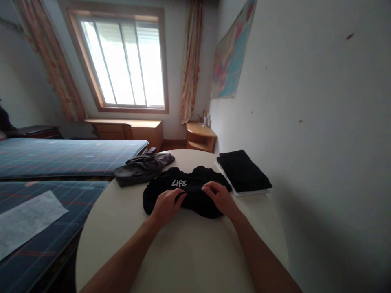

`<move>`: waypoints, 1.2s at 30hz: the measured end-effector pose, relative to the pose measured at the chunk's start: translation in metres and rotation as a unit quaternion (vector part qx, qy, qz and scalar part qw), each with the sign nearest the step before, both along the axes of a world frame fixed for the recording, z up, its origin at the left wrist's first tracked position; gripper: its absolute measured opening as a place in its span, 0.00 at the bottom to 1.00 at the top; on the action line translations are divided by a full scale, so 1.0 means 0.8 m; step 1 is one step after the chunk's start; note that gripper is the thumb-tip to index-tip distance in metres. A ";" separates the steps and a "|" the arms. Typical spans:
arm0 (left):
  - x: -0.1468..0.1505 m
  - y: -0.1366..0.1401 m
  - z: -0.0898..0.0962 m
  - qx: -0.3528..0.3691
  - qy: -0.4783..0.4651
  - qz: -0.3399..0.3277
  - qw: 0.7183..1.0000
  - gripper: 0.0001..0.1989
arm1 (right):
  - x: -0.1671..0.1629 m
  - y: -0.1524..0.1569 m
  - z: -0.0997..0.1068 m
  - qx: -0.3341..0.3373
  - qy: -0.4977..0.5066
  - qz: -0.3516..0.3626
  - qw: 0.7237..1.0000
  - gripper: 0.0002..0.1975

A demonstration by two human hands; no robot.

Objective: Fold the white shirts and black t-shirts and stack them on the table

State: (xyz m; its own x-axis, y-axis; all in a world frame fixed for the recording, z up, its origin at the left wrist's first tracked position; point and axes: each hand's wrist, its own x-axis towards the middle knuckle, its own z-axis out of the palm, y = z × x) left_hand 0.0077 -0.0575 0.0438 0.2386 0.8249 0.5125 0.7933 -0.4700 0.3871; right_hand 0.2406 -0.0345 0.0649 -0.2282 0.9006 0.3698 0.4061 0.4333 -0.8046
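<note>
A black T-shirt (pixel 195 180) with white lettering lies bunched on the round white table (pixel 183 252), its print upside down to me. My left hand (pixel 168 202) is closed in a pinch on the shirt's near part, just below the lettering. To the right of the print, my right hand (pixel 220 196) pinches the same cloth between thumb and fingers. The fabric between both hands is slightly raised, and its near edge sags toward me. The undersides of the fingertips are partly hidden by the cloth.
A crumpled dark grey garment (pixel 143 167) lies at the table's far left. Folded black cloth (pixel 244 171) rests on a white layer at the right, near the wall (pixel 330 154). Plaid mattresses (pixel 73 156) stand to the left, one with a paper sheet (pixel 30 219) on it.
</note>
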 end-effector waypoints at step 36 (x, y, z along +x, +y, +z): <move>0.011 -0.008 0.008 0.145 -0.068 -0.071 0.985 0.08 | -0.024 -0.019 0.009 0.082 0.162 -0.004 0.983 0.08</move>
